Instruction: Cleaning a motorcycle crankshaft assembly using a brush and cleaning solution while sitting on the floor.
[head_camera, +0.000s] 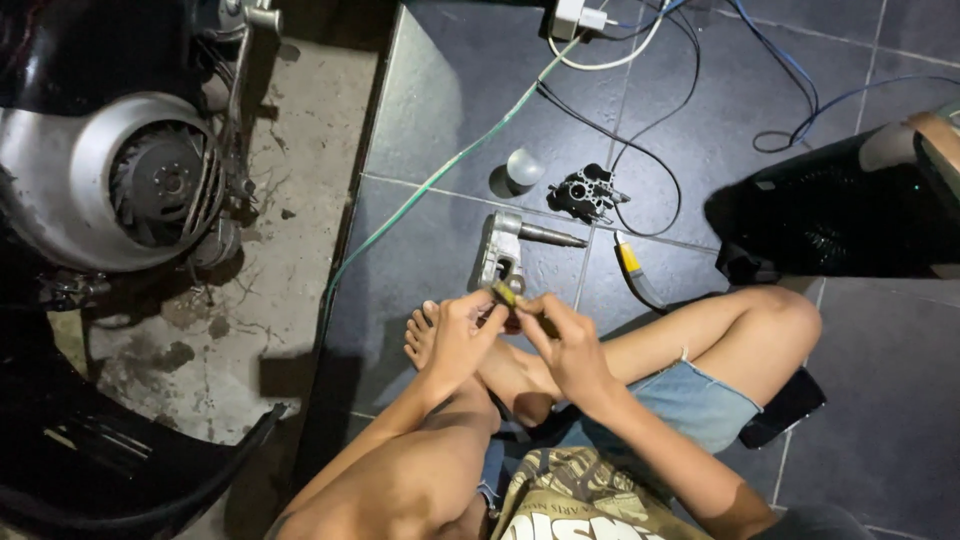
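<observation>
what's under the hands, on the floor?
Under the left hand and right hand, which pinch a small yellowish part, lie the person's bare feet. The tile beneath is covered.

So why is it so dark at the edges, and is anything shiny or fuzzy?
Head view: light falls mainly on the middle, so the dark floor tiles gleam palely while the corners sink into shadow; the metal engine cover catches a soft shine; the left hand and right hand are lit but slightly soft, and the small yellowish part they pinch is too blurred to identify.
</observation>
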